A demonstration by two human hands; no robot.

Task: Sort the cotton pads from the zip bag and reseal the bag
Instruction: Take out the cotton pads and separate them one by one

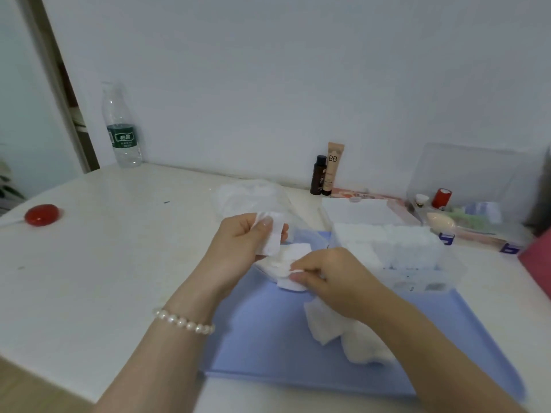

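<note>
My left hand [241,242] holds a small stack of white square cotton pads [272,235] upright, thumb across the top one. Just below it my right hand [331,281] pinches one white pad [290,282] from a loose pile [286,259] lying on the blue tray [268,347]. More loose pads [337,326] lie under my right wrist. A clear plastic box [417,275] to the right is packed with neat rows of pads [396,242]. The clear zip bag [250,196] lies crumpled behind my hands.
A water bottle [120,126] stands at the back left and a red round object [41,214] lies on the left of the white table [104,263]. A dark bottle [318,175], a BB tube [333,168] and a clear organiser [465,186] with cosmetics line the wall.
</note>
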